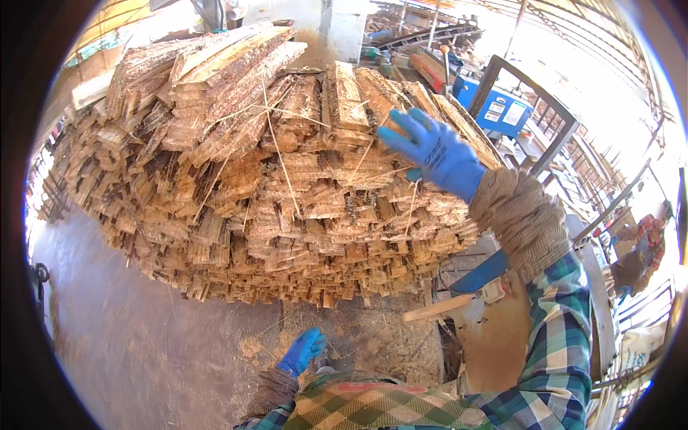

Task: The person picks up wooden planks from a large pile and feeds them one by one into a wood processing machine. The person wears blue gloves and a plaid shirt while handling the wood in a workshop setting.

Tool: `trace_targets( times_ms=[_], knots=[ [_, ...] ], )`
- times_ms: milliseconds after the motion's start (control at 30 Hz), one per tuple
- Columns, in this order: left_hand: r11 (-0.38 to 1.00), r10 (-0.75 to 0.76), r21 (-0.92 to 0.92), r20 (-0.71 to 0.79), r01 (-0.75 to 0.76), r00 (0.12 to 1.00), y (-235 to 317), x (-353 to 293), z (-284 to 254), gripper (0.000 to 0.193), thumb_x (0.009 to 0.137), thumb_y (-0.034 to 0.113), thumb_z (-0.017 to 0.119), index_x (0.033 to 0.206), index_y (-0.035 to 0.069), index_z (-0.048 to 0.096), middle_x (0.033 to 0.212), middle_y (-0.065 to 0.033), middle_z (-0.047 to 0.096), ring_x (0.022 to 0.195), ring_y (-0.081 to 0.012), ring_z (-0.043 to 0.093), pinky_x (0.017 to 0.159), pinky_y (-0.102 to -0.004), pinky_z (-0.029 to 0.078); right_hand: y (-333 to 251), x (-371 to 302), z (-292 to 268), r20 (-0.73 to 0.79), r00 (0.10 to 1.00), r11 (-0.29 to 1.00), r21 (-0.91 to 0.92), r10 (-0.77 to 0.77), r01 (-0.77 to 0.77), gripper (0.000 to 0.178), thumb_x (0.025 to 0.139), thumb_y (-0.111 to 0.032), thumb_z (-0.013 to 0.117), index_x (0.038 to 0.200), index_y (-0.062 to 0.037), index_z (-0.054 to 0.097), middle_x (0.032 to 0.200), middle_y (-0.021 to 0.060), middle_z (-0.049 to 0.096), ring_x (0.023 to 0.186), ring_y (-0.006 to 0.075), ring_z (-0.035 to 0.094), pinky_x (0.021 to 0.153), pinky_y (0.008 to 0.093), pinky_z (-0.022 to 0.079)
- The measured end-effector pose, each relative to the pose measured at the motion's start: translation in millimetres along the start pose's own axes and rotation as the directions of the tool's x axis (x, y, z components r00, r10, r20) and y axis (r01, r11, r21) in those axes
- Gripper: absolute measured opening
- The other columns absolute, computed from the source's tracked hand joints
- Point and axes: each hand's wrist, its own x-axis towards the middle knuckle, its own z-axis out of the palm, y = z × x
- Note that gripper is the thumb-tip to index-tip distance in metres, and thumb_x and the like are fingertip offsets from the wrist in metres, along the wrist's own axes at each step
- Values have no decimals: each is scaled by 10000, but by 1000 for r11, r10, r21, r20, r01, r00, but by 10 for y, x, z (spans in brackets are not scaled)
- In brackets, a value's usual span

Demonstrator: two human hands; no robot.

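Note:
A tall stack of rough split wood slabs [272, 179] fills the middle of the view, its cut ends facing me. My right hand [433, 150], in a blue glove with a knitted cuff, is raised with fingers spread against the upper right end of the stack and holds nothing. My left hand [302, 351], also blue-gloved, hangs low by my waist above the floor, fingers loosely curled and holding nothing. Thin straw-like strands [276, 150] hang down over the slab ends.
A sawdust-strewn concrete floor [143, 337] lies below the stack. A metal frame [534, 115] and a blue machine [502, 107] stand at the right behind the pile. A loose wood strip [437, 308] lies near a blue part by my right side. Another person [638, 251] is at far right.

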Motion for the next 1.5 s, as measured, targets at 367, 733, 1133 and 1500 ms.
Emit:
trace_targets(
  times_ms=[367, 733, 1133, 1500],
  knots=[
    [913, 385, -177, 673, -368, 631, 1753, -294, 1417, 906, 987, 671, 460, 1637, 155, 96, 1607, -216, 324, 1435, -393, 416, 1169, -552, 385, 216, -411, -105, -237, 951, 980, -32, -201, 199, 1086, 763, 17, 677, 1630, -317, 113, 1613, 192, 312, 705, 188, 678, 483, 264, 590],
    [848, 510, -488, 647, -206, 567, 1750, -201, 3663, 750, 982, 580, 508, 1440, -15, 487, 1365, -214, 612, 1184, -340, 643, 1024, -497, 535, -1444, -3724, -550, 4, 971, 771, 607, 238, -192, 859, 750, -310, 878, 1493, -151, 476, 1531, 154, 442, 1394, 528, 416, 1054, 509, 507],
    [968, -136, 108, 984, 226, 111, -55, -276, 5456, 1069, 863, 800, 534, 1608, 98, 228, 1573, -199, 389, 1338, -389, 527, 1063, -506, 521, -2829, -4840, 449, 717, 233, -725, 518, 657, 454, 932, 900, -331, 792, 1585, 4, 256, 1494, 109, 483, 1338, 201, 477, 1135, 364, 379],
    [591, -790, 666, 591, 456, 162, -795, 1416, 5519, 828, 894, 609, 676, 1499, 83, 465, 1415, -176, 580, 1201, -336, 631, 996, -505, 576, -2962, -5011, 1236, 658, -657, -679, 673, 368, 294, 620, 1007, -247, 671, 1515, 5, 418, 1432, 114, 550, 1183, 187, 583, 1023, 333, 484]
  ],
)
